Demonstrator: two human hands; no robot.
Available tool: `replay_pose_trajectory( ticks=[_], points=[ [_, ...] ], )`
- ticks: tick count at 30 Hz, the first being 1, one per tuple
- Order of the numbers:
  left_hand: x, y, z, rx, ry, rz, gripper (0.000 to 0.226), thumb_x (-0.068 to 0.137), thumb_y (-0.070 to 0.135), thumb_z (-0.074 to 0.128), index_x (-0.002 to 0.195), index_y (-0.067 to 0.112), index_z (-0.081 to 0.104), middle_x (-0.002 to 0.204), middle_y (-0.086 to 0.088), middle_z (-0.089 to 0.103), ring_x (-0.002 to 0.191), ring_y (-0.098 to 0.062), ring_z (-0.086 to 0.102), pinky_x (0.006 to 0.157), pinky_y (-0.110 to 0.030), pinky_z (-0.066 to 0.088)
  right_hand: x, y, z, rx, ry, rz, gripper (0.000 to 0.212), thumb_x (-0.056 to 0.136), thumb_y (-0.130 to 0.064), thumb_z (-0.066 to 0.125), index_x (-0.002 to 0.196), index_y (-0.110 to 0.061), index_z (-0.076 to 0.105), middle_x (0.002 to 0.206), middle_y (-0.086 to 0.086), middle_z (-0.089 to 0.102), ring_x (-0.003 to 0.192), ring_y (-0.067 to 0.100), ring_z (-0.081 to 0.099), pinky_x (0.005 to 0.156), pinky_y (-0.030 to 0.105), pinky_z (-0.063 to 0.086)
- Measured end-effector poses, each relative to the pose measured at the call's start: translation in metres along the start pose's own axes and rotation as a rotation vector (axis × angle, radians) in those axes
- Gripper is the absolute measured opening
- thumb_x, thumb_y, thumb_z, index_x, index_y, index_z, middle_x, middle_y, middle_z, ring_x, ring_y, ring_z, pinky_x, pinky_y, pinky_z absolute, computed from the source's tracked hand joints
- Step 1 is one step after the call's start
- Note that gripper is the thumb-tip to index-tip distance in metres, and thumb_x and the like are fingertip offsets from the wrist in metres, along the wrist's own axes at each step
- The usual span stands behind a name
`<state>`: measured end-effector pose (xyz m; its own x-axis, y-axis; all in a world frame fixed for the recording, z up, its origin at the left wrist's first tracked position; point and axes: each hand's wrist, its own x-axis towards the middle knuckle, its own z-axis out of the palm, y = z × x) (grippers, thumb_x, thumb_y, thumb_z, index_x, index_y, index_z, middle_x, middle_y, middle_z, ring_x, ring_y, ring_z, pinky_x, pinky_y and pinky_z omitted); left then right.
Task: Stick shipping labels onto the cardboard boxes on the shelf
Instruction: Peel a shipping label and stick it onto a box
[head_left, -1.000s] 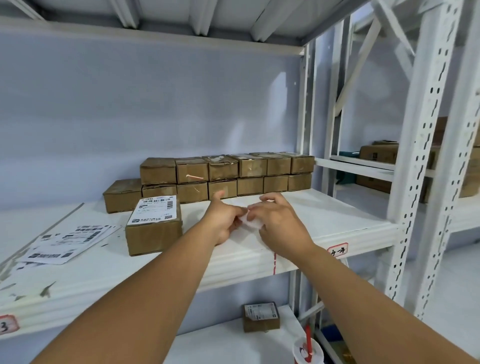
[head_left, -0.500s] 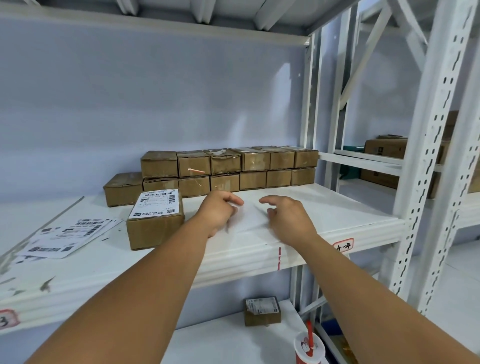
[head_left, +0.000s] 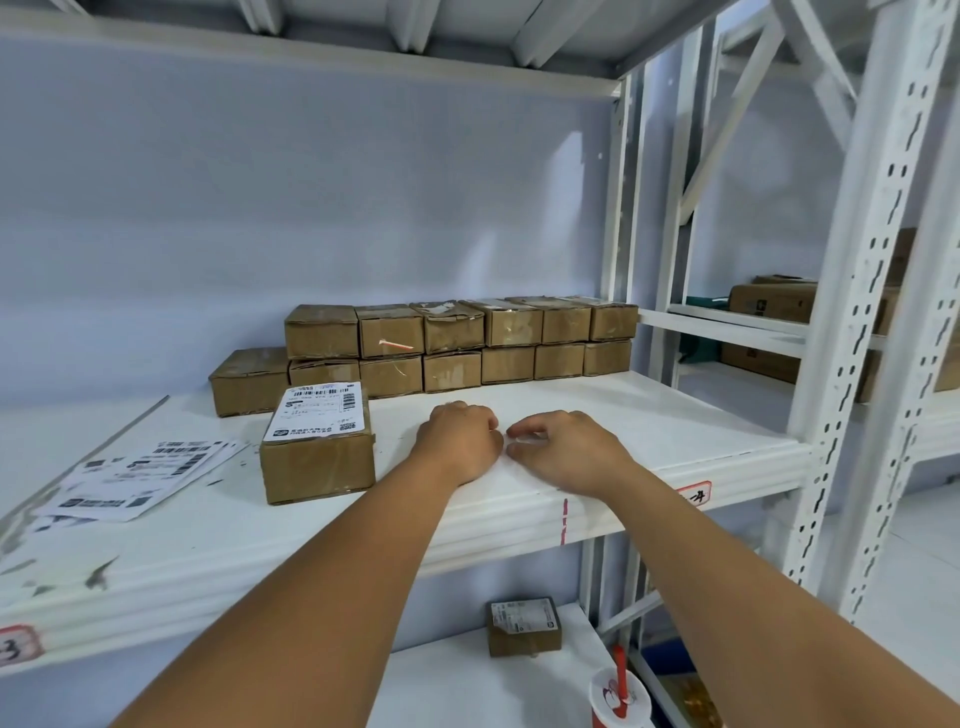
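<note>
A cardboard box (head_left: 318, 457) with a shipping label (head_left: 317, 411) on top stands near the front edge of the shelf (head_left: 675, 431). Loose labels (head_left: 135, 470) lie toward its left edge, and plain boxes (head_left: 457, 343) line the back edge. Beside the labelled box, the left hand (head_left: 460, 441) and the right hand (head_left: 566, 452) rest on the shelf with curled fingers, almost touching. I cannot tell if they pinch anything.

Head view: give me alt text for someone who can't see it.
The left hand and right hand sit close together on the white shelf, fingers curled; whether they pinch anything is unclear. Left of them stands one labelled box, loose label sheets beyond it, and unlabelled boxes stacked in two rows at the back.
</note>
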<state>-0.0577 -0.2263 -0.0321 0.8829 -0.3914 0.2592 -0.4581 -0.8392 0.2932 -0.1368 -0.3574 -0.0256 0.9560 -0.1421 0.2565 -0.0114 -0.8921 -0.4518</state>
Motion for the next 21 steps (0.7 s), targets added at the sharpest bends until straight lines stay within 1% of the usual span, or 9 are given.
replay_pose_trajectory(
  ticks=[2,3,5,9,13,14,17,19,21],
  points=[
    [0.001,0.000,0.000,0.085,-0.037,-0.050,0.040,0.096,0.036,0.032,0.126,0.026,0.055,0.137,-0.006,0.050,0.137,-0.026,0.028,0.115,-0.042,0.016,0.001,-0.001,0.001,-0.019,-0.013,0.009,0.034,0.091,-0.047,0.050,0.121,-0.038,0.061,0.131,-0.012,0.056,0.125,0.016,0.045,0.098,0.029,0.039],
    [0.000,0.002,-0.002,0.095,-0.045,-0.082,0.041,0.096,0.036,0.030,0.128,0.026,0.054,0.139,-0.005,0.048,0.138,-0.027,0.024,0.114,-0.044,0.017,0.001,-0.001,0.000,-0.028,-0.013,0.007,0.034,0.091,-0.046,0.049,0.123,-0.039,0.060,0.133,-0.012,0.056,0.127,0.016,0.043,0.099,0.030,0.039],
    [-0.003,0.005,-0.008,0.080,-0.044,-0.155,0.041,0.097,0.032,0.028,0.128,0.026,0.053,0.138,-0.004,0.047,0.132,-0.029,0.029,0.104,-0.043,0.024,0.002,-0.002,0.000,-0.045,-0.017,0.013,0.036,0.091,-0.045,0.048,0.124,-0.040,0.059,0.134,-0.012,0.054,0.128,0.017,0.041,0.101,0.031,0.038],
    [-0.004,0.006,-0.018,0.011,-0.095,-0.239,0.041,0.096,0.029,0.028,0.129,0.032,0.051,0.139,-0.004,0.041,0.128,-0.029,0.028,0.098,-0.044,0.025,0.001,-0.004,0.000,-0.064,-0.027,0.041,0.044,0.088,-0.058,0.047,0.127,-0.039,0.056,0.135,-0.008,0.054,0.130,0.020,0.038,0.101,0.033,0.035],
    [-0.009,0.008,-0.018,0.032,-0.163,-0.173,0.039,0.097,0.025,0.024,0.122,0.033,0.052,0.138,-0.009,0.041,0.128,-0.032,0.024,0.095,-0.042,0.025,0.003,-0.001,0.000,-0.076,-0.025,0.018,0.043,0.094,-0.043,0.046,0.137,-0.039,0.044,0.140,-0.007,0.050,0.132,0.023,0.036,0.103,0.035,0.033],
    [-0.011,0.007,-0.018,0.014,-0.169,-0.144,0.039,0.099,0.028,0.024,0.128,0.034,0.049,0.143,-0.008,0.038,0.133,-0.031,0.021,0.099,-0.042,0.024,0.005,0.000,0.000,-0.060,-0.019,0.020,0.039,0.096,-0.036,0.044,0.135,-0.039,0.046,0.139,-0.007,0.051,0.130,0.023,0.038,0.102,0.034,0.035],
    [-0.013,0.004,-0.016,-0.026,-0.168,0.010,0.043,0.101,0.037,0.026,0.144,0.035,0.032,0.157,0.005,0.016,0.145,-0.020,0.001,0.115,-0.041,0.009,0.007,0.002,0.000,-0.044,-0.005,0.029,0.041,0.096,-0.019,0.039,0.125,-0.040,0.058,0.134,-0.006,0.056,0.124,0.023,0.045,0.097,0.033,0.041],
    [-0.012,0.003,-0.012,-0.003,-0.187,0.129,0.042,0.102,0.034,0.027,0.144,0.030,0.035,0.157,0.008,0.016,0.146,-0.016,0.008,0.117,-0.037,0.011,0.009,0.004,0.001,-0.055,-0.012,0.031,0.043,0.096,-0.015,0.037,0.122,-0.040,0.061,0.133,-0.007,0.056,0.122,0.023,0.046,0.096,0.033,0.042],
    [-0.011,0.004,-0.009,0.006,-0.217,0.163,0.043,0.103,0.032,0.026,0.144,0.026,0.035,0.156,0.006,0.022,0.143,-0.016,0.019,0.116,-0.032,0.017,0.011,0.005,0.002,-0.054,-0.013,0.027,0.043,0.096,-0.013,0.038,0.122,-0.039,0.061,0.135,-0.009,0.055,0.123,0.022,0.047,0.098,0.034,0.042]
  ],
)
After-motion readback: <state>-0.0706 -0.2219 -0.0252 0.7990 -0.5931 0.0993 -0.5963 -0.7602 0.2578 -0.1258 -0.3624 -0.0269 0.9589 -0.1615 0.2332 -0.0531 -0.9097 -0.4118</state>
